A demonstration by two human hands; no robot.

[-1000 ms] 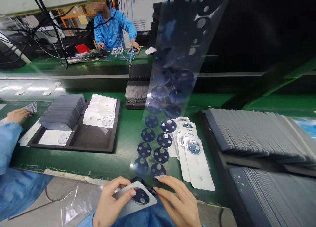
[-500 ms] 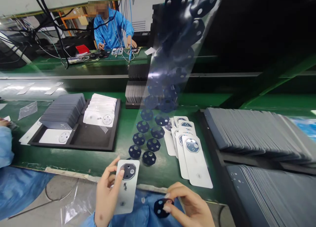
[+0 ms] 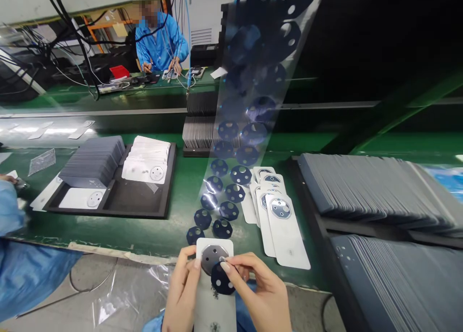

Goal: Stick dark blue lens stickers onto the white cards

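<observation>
At the near tabletop (image 3: 108, 235) edge, the left hand (image 3: 183, 293) grips a white card (image 3: 213, 303); the right hand (image 3: 260, 293) pinches a dark perforated disc (image 3: 221, 280) over the card's octagonal window, apparently mid-placement; alignment seems next.

Bare green belt (image 3: 188, 197) lies open between the black tray (image 3: 119, 204) on the left and the fanned white panels (image 3: 285, 231) on the right — though the hanging clear strip of dark discs (image 3: 235, 178) cuts across that gap. Grey stacks (image 3: 379, 192) wall off the right side — nothing passes there.
</observation>
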